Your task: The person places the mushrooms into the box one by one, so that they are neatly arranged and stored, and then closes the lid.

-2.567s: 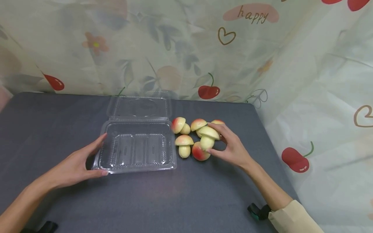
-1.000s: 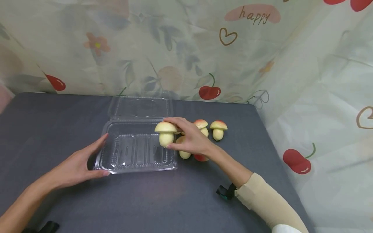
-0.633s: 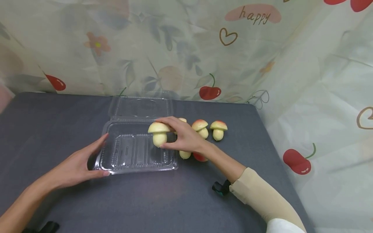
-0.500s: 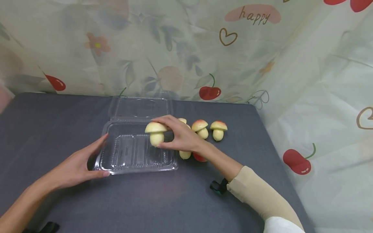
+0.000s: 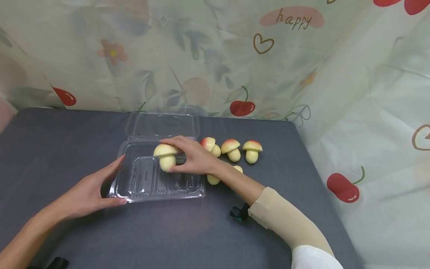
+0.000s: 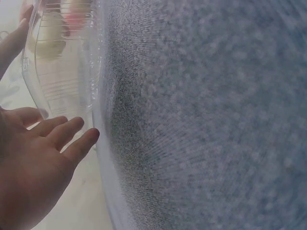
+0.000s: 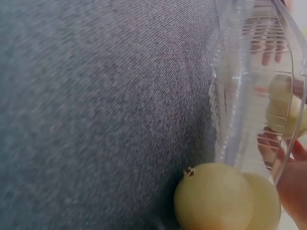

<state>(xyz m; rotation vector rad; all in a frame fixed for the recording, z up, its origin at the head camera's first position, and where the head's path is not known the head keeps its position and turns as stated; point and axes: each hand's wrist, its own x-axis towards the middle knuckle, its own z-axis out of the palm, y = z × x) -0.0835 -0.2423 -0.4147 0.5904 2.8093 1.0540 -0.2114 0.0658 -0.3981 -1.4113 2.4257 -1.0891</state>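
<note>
Head: our R hand (image 5: 189, 155) pinches a pale-yellow mushroom-shaped piece (image 5: 166, 163) over a clear plastic hinged box (image 5: 141, 175); slack pinch, it drops. L wrist: L hand (image 6: 36, 165) straight-fingered, box's left; bumped box cld skid. R wrist: round yellow piece (image 7: 216, 199), box's right; we cld knock it.

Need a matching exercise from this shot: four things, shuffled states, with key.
1. Left hand
2. Right hand
3. Container lid
4. Tabletop

A. Dark grey
B. At the left edge of the clear tray
C. Holding a pale mushroom-shaped piece
D. Folded open, on the tray's far side

Pairs: 1-B, 2-C, 3-D, 4-A
</note>
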